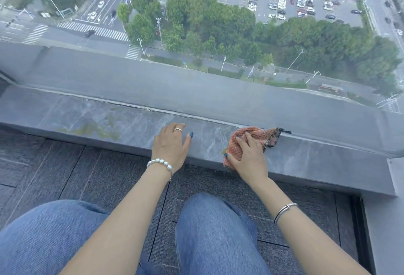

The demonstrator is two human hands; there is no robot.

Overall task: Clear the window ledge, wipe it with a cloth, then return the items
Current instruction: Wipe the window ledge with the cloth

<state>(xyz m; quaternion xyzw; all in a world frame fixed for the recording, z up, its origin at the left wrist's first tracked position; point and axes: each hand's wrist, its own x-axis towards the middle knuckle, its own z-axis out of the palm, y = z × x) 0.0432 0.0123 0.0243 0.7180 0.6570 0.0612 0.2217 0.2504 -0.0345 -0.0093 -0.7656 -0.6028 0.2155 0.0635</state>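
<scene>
A grey marble window ledge (87, 117) runs across the view below the glass. A crumpled pink cloth (260, 138) with a dark mesh edge lies on the ledge right of centre. My right hand (249, 152) presses down on the cloth with its fingers spread over it, the thumb at the ledge's front edge. My left hand (171, 143) rests on the ledge to the left of the cloth, fingers relaxed, holding nothing. No other items stand on the ledge in view.
The window glass (196, 66) rises straight from the ledge's back edge. A greenish reflection or stain (96, 128) shows on the ledge to the left. Dark carpet tiles (65, 169) cover the floor below, and my knees in blue jeans (214, 231) are close to the ledge.
</scene>
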